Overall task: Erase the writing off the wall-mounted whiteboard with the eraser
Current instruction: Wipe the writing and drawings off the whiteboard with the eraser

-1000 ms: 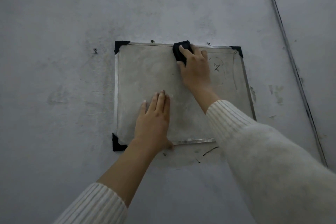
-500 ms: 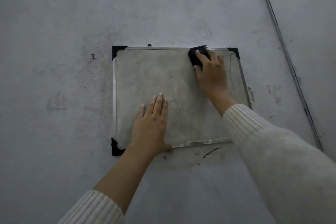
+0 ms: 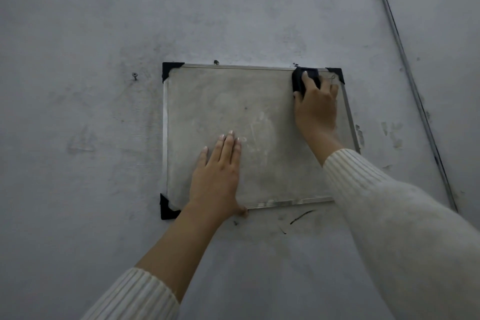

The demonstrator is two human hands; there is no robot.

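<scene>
My right hand [image 3: 315,109], gripping the black eraser [image 3: 302,80], has swept along the whiteboard [image 3: 259,117] top edge into its right corner; the scribbles are gone and one faint loop [image 3: 332,77] is left. My left hand [image 3: 217,176] presses flat, fingers straight.

No legible text, faint mark [image 3: 332,77] at top right of whiteboard [image 3: 220,117] — perhaps a loop (too dim)

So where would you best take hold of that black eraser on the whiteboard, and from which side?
By its two side edges, fingers over its back, coming from below and straight toward the wall. The eraser is a small block lying flat on the whiteboard near its top right corner, so only its back and sides are free; the right hand holds it this way.
</scene>
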